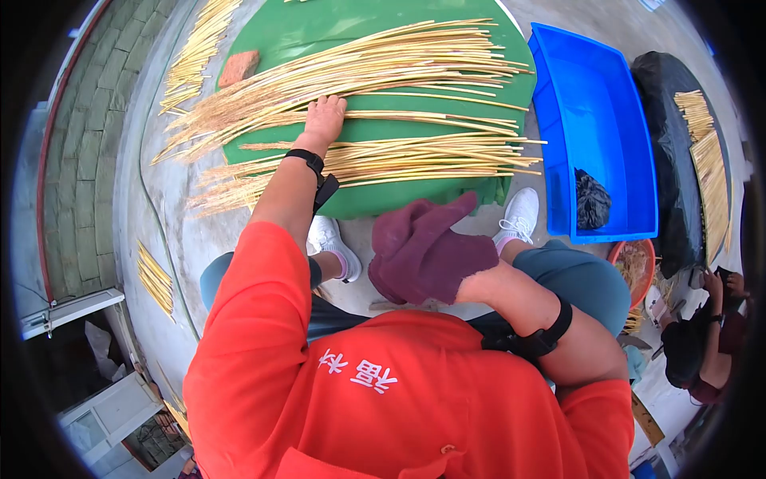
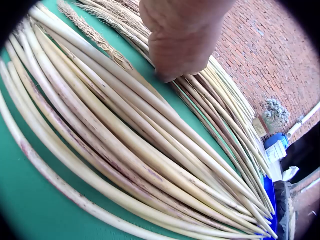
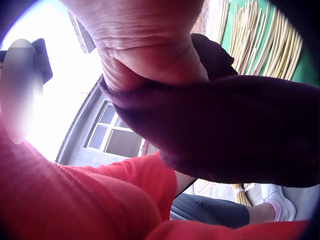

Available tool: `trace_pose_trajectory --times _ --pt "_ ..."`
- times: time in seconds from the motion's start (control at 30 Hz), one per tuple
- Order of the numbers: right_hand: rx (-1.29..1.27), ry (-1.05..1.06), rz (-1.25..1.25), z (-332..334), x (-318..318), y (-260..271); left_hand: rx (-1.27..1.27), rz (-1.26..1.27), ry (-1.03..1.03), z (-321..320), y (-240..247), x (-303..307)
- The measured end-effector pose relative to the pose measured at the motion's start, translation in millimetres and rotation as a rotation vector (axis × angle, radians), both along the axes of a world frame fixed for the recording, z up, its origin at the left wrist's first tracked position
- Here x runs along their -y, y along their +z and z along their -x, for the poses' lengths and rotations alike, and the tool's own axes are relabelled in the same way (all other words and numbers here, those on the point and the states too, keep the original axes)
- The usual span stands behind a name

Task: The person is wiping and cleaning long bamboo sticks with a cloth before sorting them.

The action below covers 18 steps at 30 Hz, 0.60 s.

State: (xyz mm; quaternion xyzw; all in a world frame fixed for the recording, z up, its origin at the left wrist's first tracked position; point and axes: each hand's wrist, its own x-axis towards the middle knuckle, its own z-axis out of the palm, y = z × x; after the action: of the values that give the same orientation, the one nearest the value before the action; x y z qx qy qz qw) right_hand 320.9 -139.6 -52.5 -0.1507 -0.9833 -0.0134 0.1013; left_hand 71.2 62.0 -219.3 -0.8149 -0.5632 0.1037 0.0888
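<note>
Stalks (image 1: pixel 415 68) across green table (image 1: pixel 335 24); blue tub (image 1: pixel 598 120) beside

Long, pale yellow stalks (image 1: pixel 415 68) lie flat in loose bundles on a green surface (image 1: pixel 319 32), running side by side. Their smooth, thick ends fan out to the right of the left hand (image 1: pixel 325 118), and their feathery brown tips spread to its left. The hand rests on one bundle. A second bundle lies under the wrist.
</note>
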Motion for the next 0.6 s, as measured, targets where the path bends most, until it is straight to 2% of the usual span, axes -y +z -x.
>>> trace_pose_trajectory --times 0.03,0.07,0.1,0.17,0.23,0.27,0.3,0.37,0.4,0.47,0.57,0.6 --pt "0.177 0.001 -0.168 -0.2 0.0 3.9 -0.002 -0.004 -0.007 2.3 1.2 0.8" --pt "0.176 -0.006 -0.171 -1.0 1.7 -4.0 -0.014 -0.006 -0.006 4.0 2.1 1.6" --pt "0.003 -0.020 0.029 -1.2 4.2 -19.5 -0.027 -0.007 -0.004 5.6 3.1 1.6" --pt "-0.175 -0.036 0.225 -0.6 5.9 -23.9 -0.040 0.001 0.004 6.9 8.7 0.1" --pt "0.023 -0.059 -0.016 2.6 6.1 -22.8 -0.045 0.101 0.016 11.4 13.7 -3.2" --pt "0.087 -0.064 -0.098 3.8 6.3 -21.7 -0.020 0.057 -0.013 14.2 15.3 -4.9" --pt "0.097 -0.060 -0.253 4.7 7.0 -23.2 -0.023 0.053 -0.014 15.6 16.8 -8.9" --pt "0.104 -0.057 -0.409 5.3 8.4 -31.5 0.052 0.029 0.022 13.7 29.1 -11.8" --pt "-0.207 -0.056 0.021 4.0 8.7 -40.2 0.101 -0.030 0.033 11.9 32.9 -11.2" --pt "-0.513 -0.051 0.456 3.3 9.7 -46.4 0.125 -0.016 0.050 8.9 40.0 -11.0" --pt "-0.390 -0.042 0.245 3.5 11.6 -50.5 0.154 -0.004 0.068 10.3 40.9 -12.1" --pt "-0.415 -0.041 0.270 4.0 12.1 -53.5 0.158 -0.005 0.067 11.8 40.2 -13.9"
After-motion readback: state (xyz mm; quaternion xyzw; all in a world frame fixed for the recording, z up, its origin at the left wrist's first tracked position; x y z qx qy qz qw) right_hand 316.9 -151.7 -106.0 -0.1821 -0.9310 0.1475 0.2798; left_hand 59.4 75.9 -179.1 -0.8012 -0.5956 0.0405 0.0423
